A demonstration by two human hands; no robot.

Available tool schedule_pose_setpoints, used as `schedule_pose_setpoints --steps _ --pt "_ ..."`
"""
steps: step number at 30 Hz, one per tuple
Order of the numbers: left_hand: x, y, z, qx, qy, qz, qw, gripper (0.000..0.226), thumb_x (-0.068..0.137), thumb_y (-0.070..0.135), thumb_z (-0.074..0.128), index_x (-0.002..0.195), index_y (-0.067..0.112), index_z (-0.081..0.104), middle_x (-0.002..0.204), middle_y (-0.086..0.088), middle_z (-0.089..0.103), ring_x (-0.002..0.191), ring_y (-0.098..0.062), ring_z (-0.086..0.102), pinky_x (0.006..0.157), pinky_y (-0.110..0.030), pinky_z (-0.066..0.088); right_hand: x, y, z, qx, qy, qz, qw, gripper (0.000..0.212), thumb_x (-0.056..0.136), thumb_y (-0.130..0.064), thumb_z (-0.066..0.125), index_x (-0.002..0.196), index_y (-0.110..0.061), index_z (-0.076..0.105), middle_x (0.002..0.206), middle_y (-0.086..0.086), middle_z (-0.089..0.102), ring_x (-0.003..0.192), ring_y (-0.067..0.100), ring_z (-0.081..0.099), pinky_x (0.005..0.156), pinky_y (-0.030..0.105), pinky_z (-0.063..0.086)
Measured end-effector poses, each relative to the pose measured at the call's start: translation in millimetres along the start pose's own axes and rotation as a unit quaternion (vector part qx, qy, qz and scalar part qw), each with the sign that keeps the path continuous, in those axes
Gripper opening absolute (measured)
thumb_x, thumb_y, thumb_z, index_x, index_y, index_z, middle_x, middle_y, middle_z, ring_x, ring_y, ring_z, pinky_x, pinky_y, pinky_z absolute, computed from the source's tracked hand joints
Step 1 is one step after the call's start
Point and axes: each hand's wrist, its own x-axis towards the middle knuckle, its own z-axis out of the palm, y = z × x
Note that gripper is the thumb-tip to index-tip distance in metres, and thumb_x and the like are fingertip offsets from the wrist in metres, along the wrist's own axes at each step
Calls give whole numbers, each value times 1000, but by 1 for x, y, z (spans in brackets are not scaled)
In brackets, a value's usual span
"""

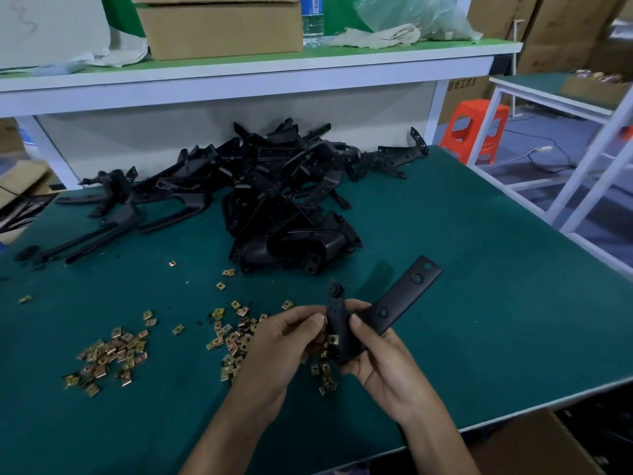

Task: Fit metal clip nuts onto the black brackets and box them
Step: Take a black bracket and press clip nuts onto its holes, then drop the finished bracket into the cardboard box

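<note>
While hands (274, 347) (383, 365) grip bracket (400, 299), fingers (347, 368) seemingly curled behind.

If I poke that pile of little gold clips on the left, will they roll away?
Probably not. The clip nuts look flat and square, so they would likely slide or scatter across the green mat rather than roll. They are small and thin, so probably light. They look like metal, so likely stiff, not floppy.
</note>
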Motion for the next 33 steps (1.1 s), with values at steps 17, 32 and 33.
schedule_pose_setpoints --steps 17,32,33 --pt "2 2 -2 -30 -5 12 999 24 97 7 59 102 22 78 96 -7 77 92 -20 72 79 -28 57 -1 3 -4 0 -15 12 1000 38 84 -34 83 115 -14 73 102 15 73 73 21 70 49 30 54" --pt "4 7 -16 86 -14 -2 996 29 93 20 69 122 25 64 96 -6 77 95 -22 74 92 -37 55 1 10 -3 -42 2 17 999 44 79 -36 86 111 -11 71 97 19 71 68 25 69 47 31 54" --pt "2 8 -16 92 -12 0 996 26 94 21 69 119 24 66 96 -5 77 94 -21 74 91 -37 55 0 9 -2 -34 17 14 999 48 75 -37 90 111 -11 69 95 19 71 66 24 68 46 31 53"
